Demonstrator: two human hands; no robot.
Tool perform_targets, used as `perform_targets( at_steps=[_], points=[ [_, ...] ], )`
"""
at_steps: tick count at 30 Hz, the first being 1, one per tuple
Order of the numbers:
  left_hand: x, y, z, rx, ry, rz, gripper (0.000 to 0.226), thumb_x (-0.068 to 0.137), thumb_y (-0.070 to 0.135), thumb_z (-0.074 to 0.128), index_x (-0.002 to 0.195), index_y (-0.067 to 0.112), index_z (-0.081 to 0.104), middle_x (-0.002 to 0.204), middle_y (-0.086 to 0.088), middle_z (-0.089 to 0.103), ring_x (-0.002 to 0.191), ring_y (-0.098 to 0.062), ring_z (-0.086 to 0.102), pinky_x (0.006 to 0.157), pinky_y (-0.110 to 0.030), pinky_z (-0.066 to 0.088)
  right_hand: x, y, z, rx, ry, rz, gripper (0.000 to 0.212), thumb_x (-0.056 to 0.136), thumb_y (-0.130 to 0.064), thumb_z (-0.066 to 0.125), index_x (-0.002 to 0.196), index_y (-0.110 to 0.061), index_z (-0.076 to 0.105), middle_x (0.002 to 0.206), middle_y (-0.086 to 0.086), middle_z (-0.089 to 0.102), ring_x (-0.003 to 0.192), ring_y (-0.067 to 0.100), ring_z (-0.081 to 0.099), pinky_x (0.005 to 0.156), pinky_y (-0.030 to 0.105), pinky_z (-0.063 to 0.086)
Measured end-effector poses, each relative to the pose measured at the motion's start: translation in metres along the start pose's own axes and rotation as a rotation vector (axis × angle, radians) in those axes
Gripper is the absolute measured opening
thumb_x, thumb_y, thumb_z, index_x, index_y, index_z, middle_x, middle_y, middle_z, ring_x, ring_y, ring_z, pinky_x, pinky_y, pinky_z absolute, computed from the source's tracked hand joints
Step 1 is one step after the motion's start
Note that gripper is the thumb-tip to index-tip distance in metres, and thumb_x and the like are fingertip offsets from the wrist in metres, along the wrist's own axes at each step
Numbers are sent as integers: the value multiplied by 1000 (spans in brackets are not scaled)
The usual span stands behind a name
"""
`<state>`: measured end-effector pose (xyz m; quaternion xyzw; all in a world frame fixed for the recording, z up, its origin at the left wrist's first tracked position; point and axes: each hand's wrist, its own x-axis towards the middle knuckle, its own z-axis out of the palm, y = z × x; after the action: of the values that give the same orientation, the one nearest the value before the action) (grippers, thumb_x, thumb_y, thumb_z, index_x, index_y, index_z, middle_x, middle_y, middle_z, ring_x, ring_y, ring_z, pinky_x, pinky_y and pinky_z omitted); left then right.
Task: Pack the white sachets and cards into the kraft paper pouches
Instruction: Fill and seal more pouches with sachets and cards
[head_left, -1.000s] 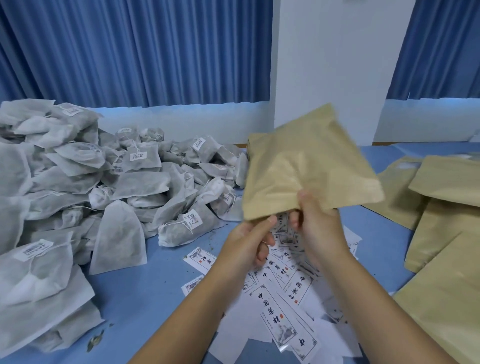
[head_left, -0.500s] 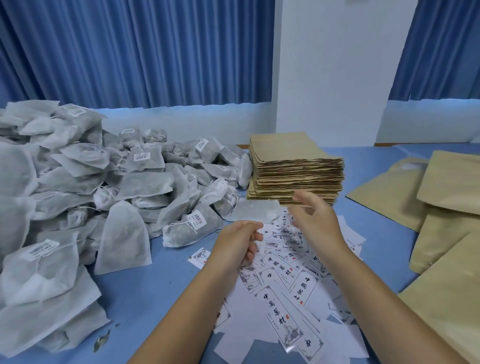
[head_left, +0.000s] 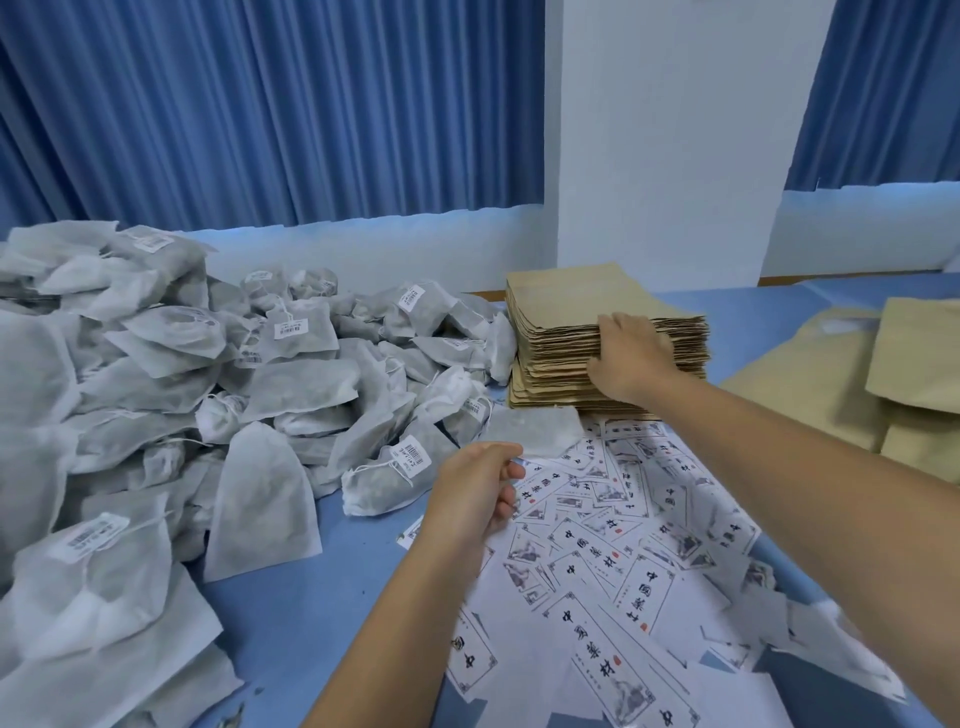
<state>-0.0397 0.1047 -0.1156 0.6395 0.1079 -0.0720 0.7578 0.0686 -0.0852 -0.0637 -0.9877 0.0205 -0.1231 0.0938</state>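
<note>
Blue table (head_left: 322, 623), "中国" cards (head_left: 597, 649)

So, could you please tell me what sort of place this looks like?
Probably a small hand-packing workroom: a big heap of white sachets, a neat stack of kraft pouches and a spread of printed cards share one blue table, with blue curtains behind.
</note>
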Motion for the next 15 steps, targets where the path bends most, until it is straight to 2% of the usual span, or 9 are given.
perform_targets(
  at_steps=[2,5,8,10,13,15],
  points=[
    [1,1,-1,16,7,29,9,89,14,60,82,12,66,50,8,56,38,-6,43,39,-18,35,0,5,-3,-126,-35,5,53,94,-32,51,140,-11,37,142,10,42,134,30,33,107,48,26],
    [0,1,0,36,13,43,12,90,13,59,80,12,65,49,8,55,37,-6,42,39,-18,35,-7,6,-5,-244,85,-41,43,93,-39,51,126,-13,50,129,10,46,123,31,37,100,44,28],
    [-1,-1,2,94,23,71,10,90,16,60,83,12,66,52,7,58,39,-6,46,43,-20,39,-18,7,-11,-320,188,-111,24,92,-21,54,114,-16,65,115,6,51,110,28,43,91,38,30],
    [-3,-5,3,172,30,117,12,91,19,58,85,16,68,56,9,62,43,-5,49,47,-21,41,-26,8,-17,-391,182,-158,24,89,-6,54,105,-16,69,107,5,53,99,26,49,79,32,31],
    [-6,-8,7,215,12,179,11,92,20,56,90,18,67,64,8,66,47,-5,51,48,-23,43,-45,3,-25,-380,172,-181,18,91,-7,55,101,-13,69,103,6,57,88,27,55,64,28,34],
    [-10,-9,12,208,-51,218,11,92,19,58,100,19,65,75,2,70,52,-8,55,52,-24,47,-64,-6,-30,-312,169,-179,16,93,-12,55,98,-13,70,95,5,60,79,27,55,60,28,36]
  ],
)
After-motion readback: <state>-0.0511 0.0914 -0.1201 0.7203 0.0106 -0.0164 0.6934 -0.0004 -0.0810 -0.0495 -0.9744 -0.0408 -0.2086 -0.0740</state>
